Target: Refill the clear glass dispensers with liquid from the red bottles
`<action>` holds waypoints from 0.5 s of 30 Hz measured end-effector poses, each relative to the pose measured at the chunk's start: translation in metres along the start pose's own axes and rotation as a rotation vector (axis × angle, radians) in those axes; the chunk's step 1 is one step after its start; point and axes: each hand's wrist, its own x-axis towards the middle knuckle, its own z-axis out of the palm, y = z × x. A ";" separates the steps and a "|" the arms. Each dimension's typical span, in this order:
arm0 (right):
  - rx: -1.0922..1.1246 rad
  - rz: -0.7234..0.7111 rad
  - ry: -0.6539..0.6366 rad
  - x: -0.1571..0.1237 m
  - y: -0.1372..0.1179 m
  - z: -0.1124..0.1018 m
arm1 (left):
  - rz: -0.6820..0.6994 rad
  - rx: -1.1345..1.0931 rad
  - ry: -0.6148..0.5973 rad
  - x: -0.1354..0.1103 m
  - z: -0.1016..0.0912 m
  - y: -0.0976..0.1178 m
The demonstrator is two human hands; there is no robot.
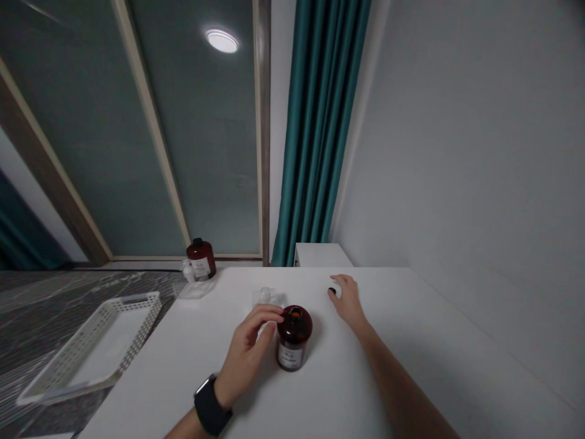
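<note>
A dark brown glass bottle (294, 332) with a white label stands upright on the white table, its mouth uncapped. My left hand (251, 341), with a black watch on the wrist, is at the bottle's left side. Its fingertips reach the bottle's shoulder, and the thumb is apart from the fingers. To the right and farther back, my right hand (349, 300) is low over the table with thumb and fingers spread. A small black cap (332, 291) is right by the thumb tip; the index finger is clear of it. Behind the bottle is a clear plastic piece (265, 296), partly hidden by my left hand.
At the table's (219, 353) far left corner stands another brown bottle (200, 261) with a black cap, beside a clear plastic item (188, 271). A white perforated basket (98, 347) is left of the table. A white cabinet (322, 254) stands behind it, and a wall (479, 183) runs along the right.
</note>
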 end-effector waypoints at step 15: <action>0.778 -0.036 -0.839 -0.049 -0.115 -0.026 | -0.058 0.334 0.267 0.015 -0.033 -0.041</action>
